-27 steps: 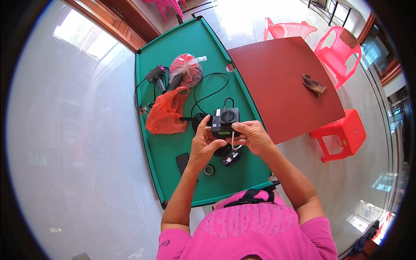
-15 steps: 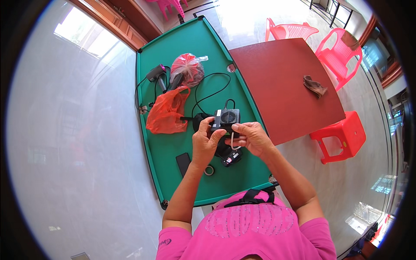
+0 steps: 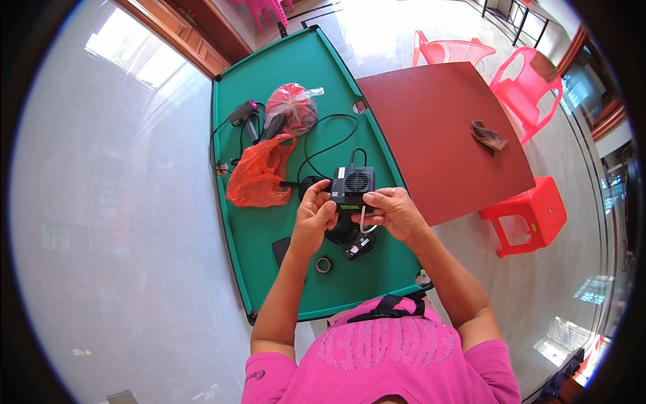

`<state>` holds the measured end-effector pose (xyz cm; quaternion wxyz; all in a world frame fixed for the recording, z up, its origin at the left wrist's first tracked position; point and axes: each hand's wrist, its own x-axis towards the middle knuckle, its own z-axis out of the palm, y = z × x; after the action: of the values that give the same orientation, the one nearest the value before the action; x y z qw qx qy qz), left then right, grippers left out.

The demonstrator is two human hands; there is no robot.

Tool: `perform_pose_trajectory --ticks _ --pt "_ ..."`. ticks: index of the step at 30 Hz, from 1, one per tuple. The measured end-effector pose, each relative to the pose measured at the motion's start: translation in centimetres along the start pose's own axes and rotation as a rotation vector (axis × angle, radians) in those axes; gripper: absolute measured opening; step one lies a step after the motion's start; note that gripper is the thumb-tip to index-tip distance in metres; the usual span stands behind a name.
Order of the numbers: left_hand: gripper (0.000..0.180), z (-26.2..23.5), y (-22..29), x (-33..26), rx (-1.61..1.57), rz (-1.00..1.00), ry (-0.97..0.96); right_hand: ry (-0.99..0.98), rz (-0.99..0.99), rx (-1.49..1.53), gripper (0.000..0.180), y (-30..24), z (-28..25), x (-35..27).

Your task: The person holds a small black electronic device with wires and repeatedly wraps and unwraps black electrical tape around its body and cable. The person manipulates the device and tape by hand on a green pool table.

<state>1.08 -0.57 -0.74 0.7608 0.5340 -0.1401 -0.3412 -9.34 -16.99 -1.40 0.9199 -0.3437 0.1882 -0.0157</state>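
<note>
Above the green pool table (image 3: 269,249), a small black box with a round fan grille (image 3: 355,180) is held level between both my hands. My left hand (image 3: 315,212) grips its left side, thumb at the near left corner. At the near right corner, the thumb and fingers of my right hand (image 3: 390,212) close on the box. A white cable (image 3: 364,221) hangs down by my right fingers, and a black cord (image 3: 357,153) loops from the far side. Beneath the box lie dark black items (image 3: 359,246), partly hidden and hard to tell apart.
A roll of tape (image 3: 324,264) and a flat black rectangle (image 3: 281,249), partly under my left forearm, lie nearby. Farther off are a red plastic bag (image 3: 259,176), a hair dryer (image 3: 245,118) and a clear bag (image 3: 293,111). A red-brown table (image 3: 437,135) adjoins on the right, with a red stool (image 3: 538,212).
The black box has shifted very slightly, and a green patch now shows on its near edge. My left forearm has moved a little left, covering more of the flat black rectangle.
</note>
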Motion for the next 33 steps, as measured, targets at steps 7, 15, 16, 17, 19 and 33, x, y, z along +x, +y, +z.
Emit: perform_pose_trajectory --ticks 7,15,16,17,19,33 --pt "0.022 -0.1 0.8 0.5 -0.132 -0.281 -0.030 -0.030 0.024 -0.249 0.030 -0.7 -0.1 0.8" --pt "0.020 -1.9 0.1 0.5 -0.207 -0.252 0.061 0.408 -0.030 -0.625 0.037 -1.3 -5.4 1.8" --pt "0.019 -1.9 0.0 0.4 -0.216 -0.244 0.062 0.452 -0.001 -0.692 0.032 -0.6 -6.4 2.1" --pt "0.019 -1.9 -0.1 0.4 -0.225 -0.235 0.063 0.496 0.027 -0.758 0.027 0.1 -7.1 2.2" --pt "0.019 -1.9 -0.2 0.3 -0.239 -0.240 0.100 0.485 0.054 -0.860 0.021 1.3 -7.3 2.5" --pt "0.018 -1.9 -0.4 0.5 -0.262 -0.243 0.105 0.553 -0.271 -1.628 0.040 7.7 -6.3 2.7"
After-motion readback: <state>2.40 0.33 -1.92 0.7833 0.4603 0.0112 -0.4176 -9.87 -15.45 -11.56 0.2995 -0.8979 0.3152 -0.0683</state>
